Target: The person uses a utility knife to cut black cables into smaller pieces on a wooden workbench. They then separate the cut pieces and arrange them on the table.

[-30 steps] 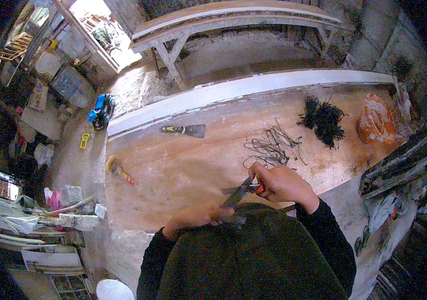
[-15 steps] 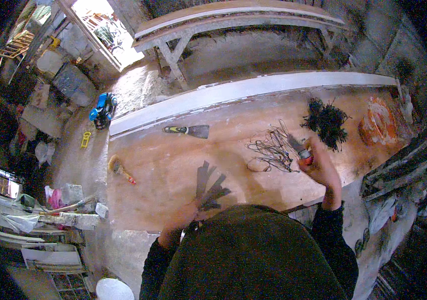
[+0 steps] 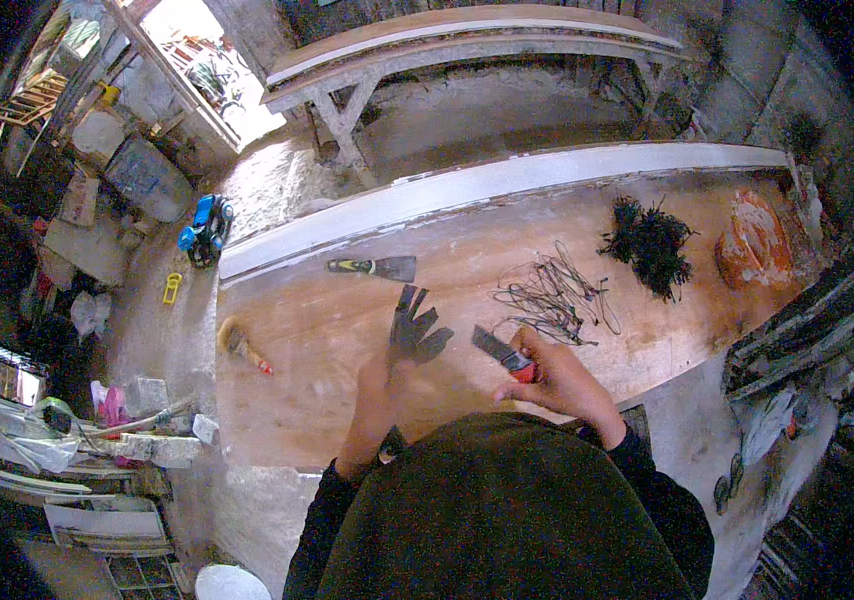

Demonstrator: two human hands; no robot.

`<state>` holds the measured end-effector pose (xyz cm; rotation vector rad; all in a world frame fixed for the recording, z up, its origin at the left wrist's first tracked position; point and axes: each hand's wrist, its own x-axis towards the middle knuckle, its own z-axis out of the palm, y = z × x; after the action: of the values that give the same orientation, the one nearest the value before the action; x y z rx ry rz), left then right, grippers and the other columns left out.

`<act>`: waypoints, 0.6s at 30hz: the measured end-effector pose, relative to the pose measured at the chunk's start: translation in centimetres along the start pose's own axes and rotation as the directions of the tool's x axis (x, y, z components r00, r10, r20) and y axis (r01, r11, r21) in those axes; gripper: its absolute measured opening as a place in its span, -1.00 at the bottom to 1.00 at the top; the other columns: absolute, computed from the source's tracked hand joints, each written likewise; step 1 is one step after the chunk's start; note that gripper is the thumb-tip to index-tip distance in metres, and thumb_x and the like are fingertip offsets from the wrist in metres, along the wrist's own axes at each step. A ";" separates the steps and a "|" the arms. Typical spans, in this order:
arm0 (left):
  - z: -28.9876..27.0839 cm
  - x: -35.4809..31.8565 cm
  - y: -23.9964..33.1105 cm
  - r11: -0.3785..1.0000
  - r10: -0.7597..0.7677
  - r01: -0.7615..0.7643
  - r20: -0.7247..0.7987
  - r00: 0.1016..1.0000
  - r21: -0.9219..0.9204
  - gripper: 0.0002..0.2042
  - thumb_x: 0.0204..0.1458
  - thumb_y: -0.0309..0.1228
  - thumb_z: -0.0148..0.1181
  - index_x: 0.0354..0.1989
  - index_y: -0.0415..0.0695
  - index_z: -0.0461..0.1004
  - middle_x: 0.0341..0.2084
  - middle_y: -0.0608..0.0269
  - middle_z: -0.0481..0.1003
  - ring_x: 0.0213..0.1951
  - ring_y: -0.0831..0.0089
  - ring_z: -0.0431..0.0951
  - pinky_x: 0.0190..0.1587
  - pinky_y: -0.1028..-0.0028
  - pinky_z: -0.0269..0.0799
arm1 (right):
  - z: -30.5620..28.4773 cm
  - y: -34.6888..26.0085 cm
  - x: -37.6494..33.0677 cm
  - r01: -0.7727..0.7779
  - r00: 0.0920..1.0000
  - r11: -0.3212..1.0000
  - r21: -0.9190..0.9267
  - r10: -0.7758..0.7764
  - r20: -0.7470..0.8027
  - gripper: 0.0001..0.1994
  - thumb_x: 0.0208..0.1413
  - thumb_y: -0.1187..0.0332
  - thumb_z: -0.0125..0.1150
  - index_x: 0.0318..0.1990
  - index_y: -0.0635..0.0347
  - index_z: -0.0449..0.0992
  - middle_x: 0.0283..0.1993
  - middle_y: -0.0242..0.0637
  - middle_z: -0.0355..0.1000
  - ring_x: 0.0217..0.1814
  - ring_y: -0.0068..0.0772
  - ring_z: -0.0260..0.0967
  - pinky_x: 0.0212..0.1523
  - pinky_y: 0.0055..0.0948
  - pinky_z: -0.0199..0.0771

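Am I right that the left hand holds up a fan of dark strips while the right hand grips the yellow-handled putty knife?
Not quite. In the head view the right hand grips red-handled pliers; the putty knife lies untouched on the workbench. The left hand does hold the dark strips.

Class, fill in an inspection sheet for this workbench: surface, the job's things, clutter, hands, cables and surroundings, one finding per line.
Surface: wooden bench top, dusty, with a white plank along its far edge.
Job's things: bunch of dark strips held upright; red-handled pliers.
Clutter: putty knife, brush, tangle of wire, black pile, orange bag.
Hands: left hand grips the strips; right hand grips the pliers.
Cables: nothing seen apart from the loose wire.
Surroundings: trestle bench beyond, blue tool on the floor.
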<state>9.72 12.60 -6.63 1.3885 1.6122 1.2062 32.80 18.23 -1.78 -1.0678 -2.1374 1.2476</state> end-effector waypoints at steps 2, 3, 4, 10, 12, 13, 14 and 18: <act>0.0 -0.1 0.0 0.998 -0.069 0.069 0.026 0.997 0.000 -0.53 -0.04 -0.06 -0.15 -0.20 -0.28 0.27 -0.42 0.23 0.38 -0.38 0.48 0.34 -0.34 0.51 0.22 | 1.0 0.2 0.3 0.015 0.999 0.999 0.043 -0.017 0.038 -0.62 -0.24 0.22 0.25 -0.41 0.18 0.16 -0.68 -0.30 0.17 -0.65 -0.50 0.10 -0.61 -0.53 0.13; 0.0 -0.2 -0.1 0.996 -0.089 0.090 0.028 0.996 -0.007 -0.54 -0.01 -0.09 -0.16 -0.18 -0.30 0.27 -0.36 0.17 0.41 -0.31 0.43 0.37 -0.25 0.48 0.25 | 1.3 0.2 0.4 0.025 0.998 0.998 0.064 -0.029 0.060 -0.62 -0.23 0.22 0.24 -0.41 0.19 0.16 -0.68 -0.30 0.17 -0.65 -0.49 0.11 -0.61 -0.53 0.13; 0.2 -0.2 -0.3 0.996 -0.079 0.080 0.017 0.997 -0.029 -0.54 -0.01 -0.09 -0.17 -0.18 -0.30 0.27 -0.37 0.18 0.41 -0.32 0.44 0.37 -0.26 0.47 0.25 | 1.1 -0.2 0.5 -0.012 0.995 0.996 0.086 0.004 0.100 -0.62 -0.23 0.23 0.24 -0.42 0.20 0.15 -0.69 -0.28 0.19 -0.66 -0.50 0.14 -0.64 -0.53 0.11; 0.4 -0.3 0.7 0.961 -0.227 0.220 -0.025 0.974 -0.164 -0.55 0.01 -0.05 -0.26 -0.27 -0.26 0.31 -0.63 0.31 0.32 -0.60 0.57 0.29 -0.55 0.57 0.22 | 0.8 -0.9 0.5 -0.015 0.995 1.000 0.019 0.013 0.103 -0.65 -0.21 0.24 0.22 -0.45 0.21 0.16 -0.73 -0.27 0.19 -0.69 -0.51 0.15 -0.66 -0.53 0.11; 0.4 -0.3 0.9 0.929 -0.326 0.313 -0.037 0.945 -0.199 -0.54 0.02 -0.03 -0.29 -0.31 -0.24 0.32 -0.70 0.36 0.26 -0.67 0.62 0.23 -0.64 0.61 0.15 | 0.7 -1.0 0.6 0.009 0.990 1.000 -0.022 -0.006 0.141 -0.64 -0.17 0.15 0.15 -0.42 0.24 0.18 -0.67 -0.17 0.25 -0.59 -0.22 0.25 -0.59 -0.38 0.20; 0.7 -0.3 1.5 0.922 -0.344 0.325 -0.058 0.937 -0.212 -0.54 0.02 -0.03 -0.31 -0.32 -0.23 0.32 -0.72 0.39 0.24 -0.70 0.64 0.20 -0.67 0.63 0.11 | 0.7 -1.0 0.6 0.021 0.987 0.999 -0.042 -0.014 0.160 -0.62 -0.15 0.11 0.12 -0.41 0.25 0.20 -0.63 -0.12 0.29 -0.54 -0.08 0.31 -0.55 -0.31 0.25; 0.8 -0.3 1.8 0.914 -0.361 0.337 -0.077 0.929 -0.226 -0.53 0.02 -0.02 -0.32 -0.33 -0.21 0.33 -0.74 0.41 0.21 -0.73 0.65 0.17 -0.71 0.64 0.07 | 0.8 -0.9 0.6 0.037 0.984 0.999 -0.039 -0.029 0.173 -0.63 -0.14 0.11 0.11 -0.40 0.24 0.20 -0.63 -0.12 0.29 -0.54 -0.07 0.31 -0.55 -0.30 0.25; 0.7 -0.3 1.5 0.891 -0.370 0.357 0.010 0.929 -0.281 -0.56 0.03 -0.06 -0.33 -0.36 -0.20 0.34 -0.72 0.40 0.24 -0.68 0.61 0.22 -0.68 0.61 0.12 | 1.1 -1.3 0.5 0.075 0.978 0.997 -0.035 -0.067 0.198 -0.68 -0.15 0.22 0.14 -0.43 0.22 0.16 -0.68 -0.13 0.25 -0.55 -0.14 0.33 -0.59 -0.38 0.22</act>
<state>10.94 12.49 -5.52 0.8418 1.5730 1.1851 31.28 17.66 -1.18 -0.9088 -2.3372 1.3282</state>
